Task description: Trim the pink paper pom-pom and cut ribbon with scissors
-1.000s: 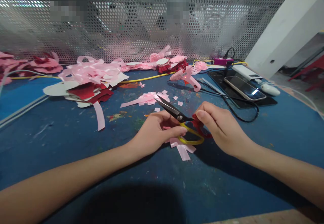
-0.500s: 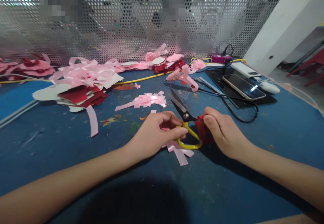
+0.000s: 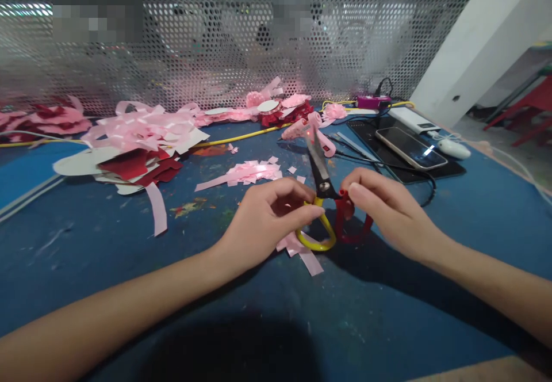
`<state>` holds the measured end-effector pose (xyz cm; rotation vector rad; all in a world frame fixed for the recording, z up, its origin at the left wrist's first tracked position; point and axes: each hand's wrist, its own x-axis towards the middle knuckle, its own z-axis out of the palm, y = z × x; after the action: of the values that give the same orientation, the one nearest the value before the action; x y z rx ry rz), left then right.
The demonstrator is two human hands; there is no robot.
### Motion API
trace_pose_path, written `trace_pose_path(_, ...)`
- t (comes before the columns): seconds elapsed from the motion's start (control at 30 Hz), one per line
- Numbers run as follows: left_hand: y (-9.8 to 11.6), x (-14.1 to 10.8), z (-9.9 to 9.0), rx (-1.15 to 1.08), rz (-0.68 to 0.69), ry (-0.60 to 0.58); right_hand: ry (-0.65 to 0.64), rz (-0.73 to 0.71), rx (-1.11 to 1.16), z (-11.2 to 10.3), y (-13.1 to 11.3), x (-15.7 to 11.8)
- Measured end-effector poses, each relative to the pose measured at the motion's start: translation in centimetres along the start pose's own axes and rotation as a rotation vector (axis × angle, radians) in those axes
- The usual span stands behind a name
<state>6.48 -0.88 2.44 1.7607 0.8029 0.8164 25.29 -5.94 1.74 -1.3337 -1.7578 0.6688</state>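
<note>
On the blue worktop (image 3: 86, 244), our pinching left hand (image 3: 263, 221) and right hand (image 3: 388, 212) are swinging the scissors (image 3: 321, 198) upright at centre, blades now nearing the glue gun (image 3: 308, 132).

one scissors (image 3: 319, 198), one glue gun (image 3: 311, 132), one phone (image 3: 410, 148).

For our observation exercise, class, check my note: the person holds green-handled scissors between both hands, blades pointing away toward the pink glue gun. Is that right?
Not quite. In the head view the scissors have yellow handles, not green. The rest stands: they sit between the left hand and right hand, blades pointing away toward the pink glue gun.
</note>
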Motion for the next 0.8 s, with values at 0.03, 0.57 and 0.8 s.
trace_pose_path(0.03, 0.1, 0.2, 0.2, 0.037, 0.059, 0.005, 0.012, -0.005, 0.002, -0.2, -0.1, 0.1)
trace_pose_path(0.57, -1.4, 7.9, -0.6, 0.664, 0.672, -0.314, 0.222, -0.077, -0.224, -0.6, 2.7, 1.9)
trace_pose_path(0.8, -2.4, 7.6, 1.9, 0.002, 0.101, -0.198, 0.290, 0.096, 0.005, 0.1, 1.5, 2.9)
